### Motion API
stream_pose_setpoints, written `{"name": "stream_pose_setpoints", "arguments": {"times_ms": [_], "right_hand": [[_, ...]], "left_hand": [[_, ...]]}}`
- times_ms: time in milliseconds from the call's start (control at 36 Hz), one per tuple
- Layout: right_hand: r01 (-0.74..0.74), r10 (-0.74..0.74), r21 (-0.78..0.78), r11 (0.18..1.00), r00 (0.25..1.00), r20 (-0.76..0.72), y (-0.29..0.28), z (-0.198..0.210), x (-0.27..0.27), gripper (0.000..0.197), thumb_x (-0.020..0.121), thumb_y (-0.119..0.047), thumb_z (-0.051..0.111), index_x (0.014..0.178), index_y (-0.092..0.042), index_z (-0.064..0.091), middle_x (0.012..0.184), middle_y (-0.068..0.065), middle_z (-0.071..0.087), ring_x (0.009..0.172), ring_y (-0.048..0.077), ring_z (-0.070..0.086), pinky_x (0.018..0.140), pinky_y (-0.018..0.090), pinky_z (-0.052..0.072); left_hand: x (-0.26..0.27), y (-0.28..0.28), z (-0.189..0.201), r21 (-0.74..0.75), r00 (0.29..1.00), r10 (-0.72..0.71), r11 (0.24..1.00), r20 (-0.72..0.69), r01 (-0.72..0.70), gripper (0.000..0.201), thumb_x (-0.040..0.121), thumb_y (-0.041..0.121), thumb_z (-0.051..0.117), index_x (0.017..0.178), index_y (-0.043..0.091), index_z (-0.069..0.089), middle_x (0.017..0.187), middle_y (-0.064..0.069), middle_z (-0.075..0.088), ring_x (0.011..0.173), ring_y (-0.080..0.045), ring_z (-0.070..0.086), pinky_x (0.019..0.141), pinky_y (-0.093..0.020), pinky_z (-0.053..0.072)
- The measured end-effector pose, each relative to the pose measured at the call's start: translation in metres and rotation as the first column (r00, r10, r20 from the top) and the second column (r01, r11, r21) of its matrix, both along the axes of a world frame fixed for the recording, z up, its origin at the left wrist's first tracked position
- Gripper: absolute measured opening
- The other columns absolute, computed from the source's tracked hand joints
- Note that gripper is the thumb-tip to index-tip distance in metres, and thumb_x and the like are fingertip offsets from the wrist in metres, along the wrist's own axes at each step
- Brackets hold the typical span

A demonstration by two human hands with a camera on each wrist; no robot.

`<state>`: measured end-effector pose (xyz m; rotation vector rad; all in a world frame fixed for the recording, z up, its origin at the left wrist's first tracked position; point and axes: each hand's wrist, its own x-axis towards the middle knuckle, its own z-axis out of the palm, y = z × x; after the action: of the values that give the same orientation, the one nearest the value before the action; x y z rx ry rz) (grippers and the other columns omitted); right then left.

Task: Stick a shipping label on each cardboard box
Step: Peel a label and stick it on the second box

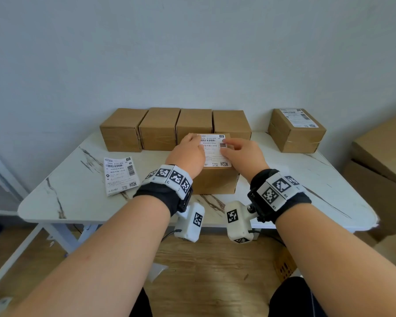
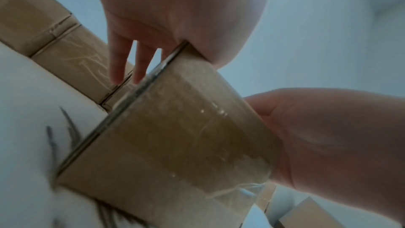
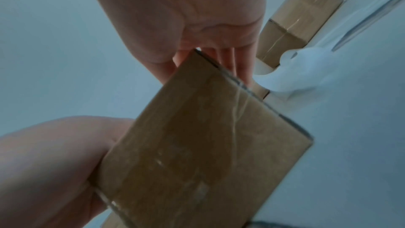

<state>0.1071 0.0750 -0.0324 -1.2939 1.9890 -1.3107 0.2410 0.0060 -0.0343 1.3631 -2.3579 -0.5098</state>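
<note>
A: We see both hands flat on the label (image 1: 213, 149) atop the box (image 1: 215, 180) at the middle of the surface (image 1: 78, 197). The left hand (image 1: 188, 154) covers the label's left edge, so we can't read that side.

B: And the right hand (image 1: 242, 156)?

A: Fingers spread and fairly straight, pressing the label's right part; its fingertips hide some print. Neither hand grips anything.

B: What do we get from the wrist views?

A: Little. Both are blurred, showing the box's taped side from below; the label itself is out of sight there.

B: Other boxes?

A: Four bare ones in a row (image 1: 176, 129) behind, partly hidden by the hands. A labelled box (image 1: 296, 131) stands far right. A label stack (image 1: 121, 175) lies left, its small print unreadable.
</note>
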Motion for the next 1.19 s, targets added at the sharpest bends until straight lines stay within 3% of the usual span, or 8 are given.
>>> {"name": "stream_pose_setpoints", "arguments": {"times_ms": [167,389,583,806,917,1000,1083,1194], "right_hand": [[-0.052,0.056,0.086,0.995,0.998,-0.039,-0.004,-0.007,0.011,0.041,0.100,-0.034,0.044,0.141,-0.030,0.048,0.092,-0.012,0.061,0.073,0.003,0.058,0.057,0.015,0.045],[0.074,-0.072,0.049,0.996,0.997,-0.040,-0.003,-0.011,0.015,0.043,0.104,-0.025,0.032,0.146,-0.029,0.040,0.082,-0.007,0.057,0.062,0.006,0.048,0.048,0.014,0.033],[0.056,-0.067,0.116,0.992,0.993,0.093,0.009,-0.002,0.015,0.058,0.103,-0.032,0.038,0.155,-0.019,0.016,0.155,0.002,0.033,0.136,0.022,0.039,0.105,0.032,0.035],[-0.005,0.004,0.038,0.999,1.000,0.010,0.033,-0.007,0.028,0.068,0.095,-0.037,0.056,0.151,-0.016,0.022,0.131,-0.005,0.050,0.100,0.003,0.042,0.080,0.015,0.034],[-0.009,0.008,0.049,0.999,1.000,0.019,0.035,-0.007,0.027,0.051,0.103,-0.031,0.040,0.149,-0.014,0.027,0.138,0.002,0.050,0.101,0.009,0.046,0.081,0.018,0.033],[0.012,-0.013,0.072,0.997,1.000,0.016,0.034,-0.009,0.024,0.042,0.105,-0.028,0.030,0.144,-0.013,0.034,0.113,-0.002,0.051,0.098,0.016,0.049,0.077,0.021,0.034],[0.052,-0.051,0.044,0.998,0.998,-0.024,0.031,-0.014,0.024,0.021,0.104,-0.026,0.032,0.106,-0.014,0.049,0.088,-0.007,0.053,0.085,0.020,0.052,0.060,0.021,0.035],[0.027,-0.027,0.004,1.000,1.000,0.002,0.034,-0.017,0.030,0.028,0.095,-0.034,0.052,0.117,-0.016,0.052,0.109,-0.006,0.062,0.093,0.011,0.058,0.065,0.018,0.042]], "left_hand": [[0.006,0.009,0.000,0.187,0.989,-0.051,0.979,-0.141,0.077,0.049,0.103,0.036,0.026,0.152,0.031,0.022,0.141,-0.007,0.044,0.105,-0.020,0.057,0.068,-0.025,0.045],[0.012,0.017,0.003,0.261,0.990,-0.008,0.964,-0.144,0.046,0.053,0.104,0.039,0.018,0.153,0.033,0.000,0.132,-0.004,0.056,0.099,-0.020,0.058,0.089,-0.037,0.050],[0.013,0.033,-0.002,0.117,0.970,0.077,0.992,-0.231,-0.050,0.047,0.104,0.032,0.022,0.151,0.030,0.022,0.122,-0.002,0.061,0.094,-0.019,0.059,0.080,-0.034,0.050],[0.015,0.045,-0.006,0.195,0.987,-0.031,0.979,-0.157,0.062,0.052,0.103,0.040,0.021,0.153,0.030,0.013,0.148,-0.003,0.042,0.127,-0.023,0.046,0.103,-0.037,0.038],[0.018,0.044,-0.004,0.247,0.986,-0.052,0.965,-0.161,0.092,0.053,0.103,0.039,0.020,0.153,0.030,0.008,0.139,-0.005,0.050,0.113,-0.022,0.055,0.098,-0.040,0.045],[0.019,0.046,-0.003,0.238,0.987,-0.061,0.967,-0.148,0.095,0.053,0.104,0.038,0.017,0.154,0.027,0.006,0.140,-0.007,0.050,0.117,-0.023,0.054,0.100,-0.040,0.044],[0.017,0.049,-0.004,0.189,0.992,-0.027,0.981,-0.121,0.050,0.052,0.104,0.037,0.016,0.154,0.025,0.006,0.133,-0.008,0.055,0.108,-0.024,0.057,0.093,-0.039,0.048],[0.014,0.050,-0.006,0.153,0.993,0.016,0.988,-0.115,0.002,0.052,0.104,0.037,0.016,0.154,0.026,0.008,0.128,-0.009,0.059,0.095,-0.023,0.060,0.083,-0.038,0.050]]}}
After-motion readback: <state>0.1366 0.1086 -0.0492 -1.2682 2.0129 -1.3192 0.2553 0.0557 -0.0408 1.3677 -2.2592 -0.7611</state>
